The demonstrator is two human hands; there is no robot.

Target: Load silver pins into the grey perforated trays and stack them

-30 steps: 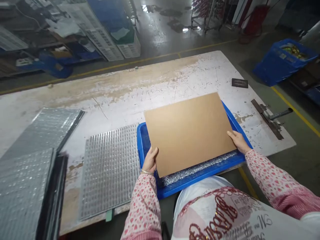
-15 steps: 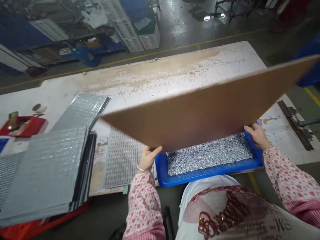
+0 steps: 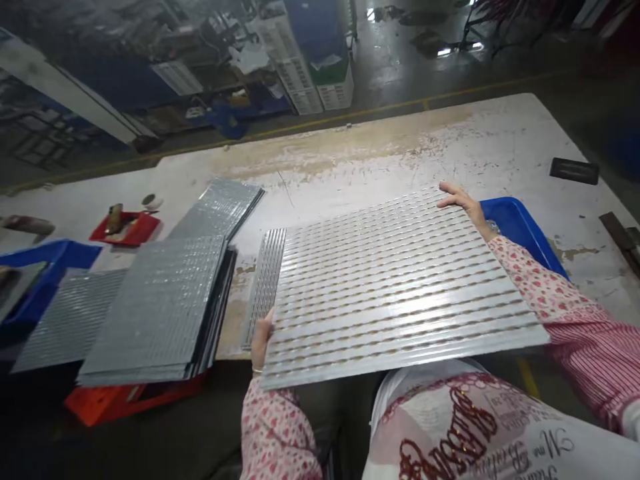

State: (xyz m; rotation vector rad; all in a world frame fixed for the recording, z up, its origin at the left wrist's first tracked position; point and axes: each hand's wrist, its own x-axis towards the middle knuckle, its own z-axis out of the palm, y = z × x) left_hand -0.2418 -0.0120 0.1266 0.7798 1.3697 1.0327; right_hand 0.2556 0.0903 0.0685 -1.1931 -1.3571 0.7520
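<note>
- We have a broad ridged sheet point(image 3: 395, 287) up in front of us, silvery and glossy, striped with parallel ribs and rows of small brownish dashes, a bright glare along its lower part.
- It's tilted toward us above the near side of the tabletop point(image 3: 370, 163), hiding most of the blue tray point(image 3: 523, 230), whose far right corner peeks out beyond it.
- Both hands are on it: our left hand point(image 3: 262, 339) grasps the left edge, our right hand point(image 3: 463, 203) grips the upper right corner, fingers spread over the rim.
- Another ribbed panel point(image 3: 265, 280) lies just beyond the left edge, with a stack of grey sheets point(image 3: 155, 307) farther left.
- Writing now! Our apron point(image 3: 440, 427) carries glittery red lettering and dark script; a capital M stands out, the rest we can't read surely.
- And what a change: half a second ago a plain brown face rears up over the tray's shiny metal bits; now silver ribs face us and those bits are out of sight.
</note>
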